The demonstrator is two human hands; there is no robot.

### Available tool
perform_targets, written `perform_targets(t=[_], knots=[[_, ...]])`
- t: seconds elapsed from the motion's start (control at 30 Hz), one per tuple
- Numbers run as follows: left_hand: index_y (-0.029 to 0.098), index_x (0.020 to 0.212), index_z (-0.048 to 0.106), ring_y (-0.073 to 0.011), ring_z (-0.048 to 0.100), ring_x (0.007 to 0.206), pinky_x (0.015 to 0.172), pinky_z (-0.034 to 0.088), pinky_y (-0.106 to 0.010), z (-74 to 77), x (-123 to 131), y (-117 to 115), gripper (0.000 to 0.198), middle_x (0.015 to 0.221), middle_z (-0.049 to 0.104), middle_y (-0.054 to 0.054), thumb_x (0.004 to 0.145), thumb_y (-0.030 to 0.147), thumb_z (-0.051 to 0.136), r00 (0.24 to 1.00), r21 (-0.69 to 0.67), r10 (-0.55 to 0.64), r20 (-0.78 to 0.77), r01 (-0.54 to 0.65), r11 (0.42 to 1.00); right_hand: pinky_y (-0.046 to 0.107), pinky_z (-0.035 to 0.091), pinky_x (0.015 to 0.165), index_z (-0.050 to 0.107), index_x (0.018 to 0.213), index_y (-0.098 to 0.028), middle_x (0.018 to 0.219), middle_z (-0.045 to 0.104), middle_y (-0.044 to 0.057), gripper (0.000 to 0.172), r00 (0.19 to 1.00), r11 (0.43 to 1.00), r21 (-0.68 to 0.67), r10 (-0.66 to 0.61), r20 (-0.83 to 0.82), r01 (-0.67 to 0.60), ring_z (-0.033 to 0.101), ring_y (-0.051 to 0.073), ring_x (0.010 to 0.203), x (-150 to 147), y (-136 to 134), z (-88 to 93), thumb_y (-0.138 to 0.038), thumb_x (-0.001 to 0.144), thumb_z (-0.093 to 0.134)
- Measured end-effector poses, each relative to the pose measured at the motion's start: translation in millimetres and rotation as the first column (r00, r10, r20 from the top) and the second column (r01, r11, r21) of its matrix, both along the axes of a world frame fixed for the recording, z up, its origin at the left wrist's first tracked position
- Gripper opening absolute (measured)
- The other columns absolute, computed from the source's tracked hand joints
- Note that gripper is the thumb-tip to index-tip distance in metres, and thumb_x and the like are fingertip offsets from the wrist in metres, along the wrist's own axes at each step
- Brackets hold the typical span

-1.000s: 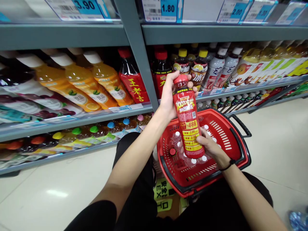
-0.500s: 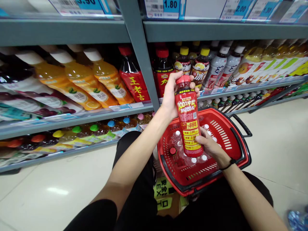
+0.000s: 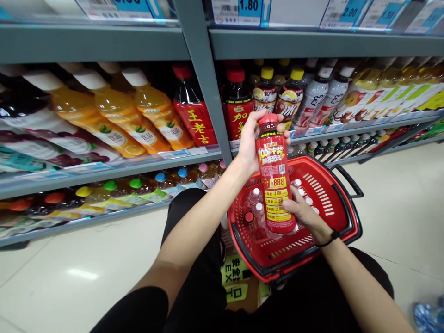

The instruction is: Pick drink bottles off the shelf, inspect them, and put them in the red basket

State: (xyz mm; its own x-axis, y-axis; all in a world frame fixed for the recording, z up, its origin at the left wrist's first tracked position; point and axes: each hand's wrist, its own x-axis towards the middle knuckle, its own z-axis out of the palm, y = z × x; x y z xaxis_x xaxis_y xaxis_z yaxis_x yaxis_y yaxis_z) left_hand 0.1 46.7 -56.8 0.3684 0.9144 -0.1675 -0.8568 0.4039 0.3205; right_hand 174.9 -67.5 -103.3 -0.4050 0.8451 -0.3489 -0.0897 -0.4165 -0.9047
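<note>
A red-labelled drink bottle (image 3: 274, 178) with a red cap is held tilted between both hands over the basket. My left hand (image 3: 252, 138) wraps round its neck from behind, with fingertips showing on the far side. Around its lower right side curls my right hand (image 3: 302, 208), thumb on the label. Below is a red shopping basket (image 3: 326, 222) with black handles. Inside it stand several clear bottles with white caps (image 3: 255, 196) and a dark bottle with a red cap (image 3: 249, 217). The held bottle hides part of the basket's contents.
Shelves ahead hold orange juice bottles (image 3: 149, 111), red-labelled bottles (image 3: 196, 108), yellow-capped bottles (image 3: 289, 95) and white-capped ones. A grey shelf upright (image 3: 204, 74) divides them. Smaller bottles line the bottom shelf (image 3: 104, 217). Blue-and-white packs (image 3: 428, 317) lie on the floor at lower right.
Both hands and the held bottle have shifted slightly down and to the right. The grip looks the same, and the basket has stayed put.
</note>
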Motion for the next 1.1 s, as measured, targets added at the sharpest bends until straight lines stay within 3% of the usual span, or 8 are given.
perform_targets(t=[0.23, 0.37, 0.93, 1.1], knots=[[0.016, 0.113, 0.070, -0.0173, 0.075, 0.067, 0.074, 0.067, -0.030, 1.9, 0.1, -0.5, 0.042, 0.065, 0.065, 0.001, 0.103, 0.053, 0.052, 0.997, 0.012, -0.010, 0.070, 0.009, 1.000, 0.045, 0.064, 0.094, 0.066, 0.128, -0.024, 0.123, 0.078, 0.008, 0.074, 1.000, 1.000, -0.005, -0.011, 0.022, 0.011, 0.076, 0.028, 0.108, -0.1, -1.3, -0.4, -0.057, 0.068, 0.095], [0.015, 0.110, 0.069, -0.0143, 0.071, 0.060, 0.070, 0.065, -0.027, 0.5, 0.5, -0.1, 0.039, 0.064, 0.065, 0.001, 0.104, 0.047, 0.049, 0.994, 0.049, -0.030, 0.106, 0.025, 0.998, 0.045, 0.063, 0.095, 0.067, 0.125, -0.024, 0.123, 0.078, 0.008, 0.072, 0.999, 1.000, -0.022, 0.007, 0.033, -0.007, 0.076, 0.029, 0.107, -0.4, -0.7, 0.3, -0.058, 0.068, 0.094], [0.016, 0.110, 0.069, -0.0155, 0.073, 0.062, 0.067, 0.065, -0.026, 0.6, -0.6, 0.5, 0.035, 0.061, 0.064, 0.002, 0.102, 0.046, 0.053, 0.994, -0.012, -0.048, 0.101, 0.049, 0.999, 0.043, 0.064, 0.093, 0.070, 0.119, -0.023, 0.117, 0.079, 0.008, 0.065, 0.999, 1.000, 0.006, 0.021, 0.030, -0.021, 0.076, 0.028, 0.106, -1.6, -0.5, 0.3, -0.060, 0.070, 0.093], [0.016, 0.108, 0.069, -0.0146, 0.072, 0.060, 0.064, 0.064, -0.025, 1.9, -1.1, 0.5, 0.036, 0.062, 0.064, 0.002, 0.103, 0.047, 0.050, 0.991, -0.009, -0.052, 0.121, 0.053, 0.999, 0.044, 0.064, 0.093, 0.068, 0.123, -0.024, 0.120, 0.079, 0.008, 0.071, 0.999, 1.000, -0.002, -0.012, 0.045, 0.013, 0.077, 0.029, 0.105, -0.1, 0.2, 0.0, -0.060, 0.067, 0.095]])
